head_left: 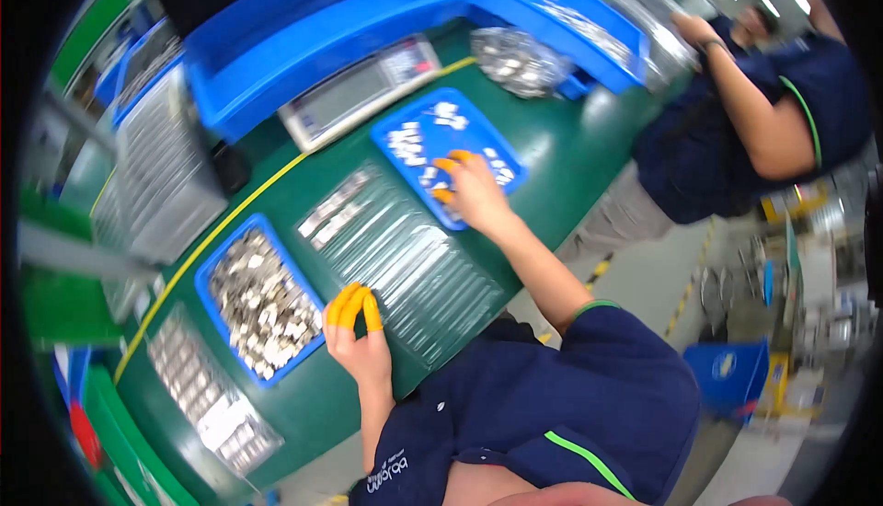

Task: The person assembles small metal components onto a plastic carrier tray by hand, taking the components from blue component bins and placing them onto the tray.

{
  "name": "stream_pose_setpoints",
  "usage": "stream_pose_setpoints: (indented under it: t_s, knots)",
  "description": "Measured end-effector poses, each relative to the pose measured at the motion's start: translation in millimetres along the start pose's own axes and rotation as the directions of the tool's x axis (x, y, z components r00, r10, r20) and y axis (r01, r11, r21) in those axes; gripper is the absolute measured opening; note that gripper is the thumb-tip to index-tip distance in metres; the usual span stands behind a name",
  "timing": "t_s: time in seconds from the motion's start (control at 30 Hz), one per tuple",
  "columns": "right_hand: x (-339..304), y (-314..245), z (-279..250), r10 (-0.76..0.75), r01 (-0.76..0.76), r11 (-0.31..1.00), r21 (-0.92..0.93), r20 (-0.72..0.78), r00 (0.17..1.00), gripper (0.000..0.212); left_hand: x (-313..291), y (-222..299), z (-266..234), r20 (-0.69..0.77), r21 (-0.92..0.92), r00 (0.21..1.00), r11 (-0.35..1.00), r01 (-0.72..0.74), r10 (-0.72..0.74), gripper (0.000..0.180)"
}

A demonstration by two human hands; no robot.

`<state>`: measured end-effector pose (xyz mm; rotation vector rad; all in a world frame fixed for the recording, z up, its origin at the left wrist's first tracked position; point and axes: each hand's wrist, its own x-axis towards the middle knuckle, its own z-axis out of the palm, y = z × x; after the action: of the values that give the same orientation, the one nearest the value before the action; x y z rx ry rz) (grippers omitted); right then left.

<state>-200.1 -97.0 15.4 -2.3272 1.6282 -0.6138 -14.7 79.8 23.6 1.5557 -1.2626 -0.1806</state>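
Note:
My right hand (476,195), with orange finger cots, reaches into a shallow blue tray (510,152) of small white pieces (405,143). Its thumb and fingers are apart, with nothing visibly held between them. My left hand (357,336) also wears orange cots. Its fingers are stretched out at the near left edge of a clear ribbed plastic tray (405,271), and no object shows in them. Small silvery pieces (336,212) fill the far-left slots of that ribbed tray; its other slots look bare. Motion blur softens fine detail.
Left of the ribbed tray sits a blue tray (267,379) heaped with metal pieces, beside a filled clear tray (202,386). A scale (359,92), a big blue bin (322,9), a bag of parts (520,60) and stacked trays (166,166) stand behind. A co-worker (736,129) stands at right.

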Motion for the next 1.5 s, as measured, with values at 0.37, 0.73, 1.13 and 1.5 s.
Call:
stream_pose_setpoints:
  t_s: [0.37, 0.73, 1.13, 1.5]
  knots:
    - [11.8, 88.3, 34.2, 0.027, -0.065, 0.912, 0.405, 0.099, 0.995, 0.022, 7.0, -46.0, -55.1, -0.276, 0.550, 0.949, 0.785, 0.287, -0.153, 0.054]
    - [18.0, 54.0, 19.2, -0.001, 0.047, 0.799, 0.599, -0.077, 0.997, 0.025, 25.6, -60.3, -60.9, -0.341, 0.521, 0.922, 0.780, 0.348, -0.184, 0.013]
    - [15.5, 60.9, 24.2, 0.064, 0.030, 0.622, 0.782, -0.089, 0.994, 0.026, 25.0, -41.4, -61.8, -0.484, 0.241, 0.827, 0.866, 0.439, -0.284, 0.016]
    - [11.1, 41.0, 13.8, 0.020, 0.047, 0.728, 0.684, -0.090, 0.996, 0.021, 12.6, -33.7, -61.1, -0.488, 0.158, 0.829, 0.907, 0.391, -0.273, 0.017]
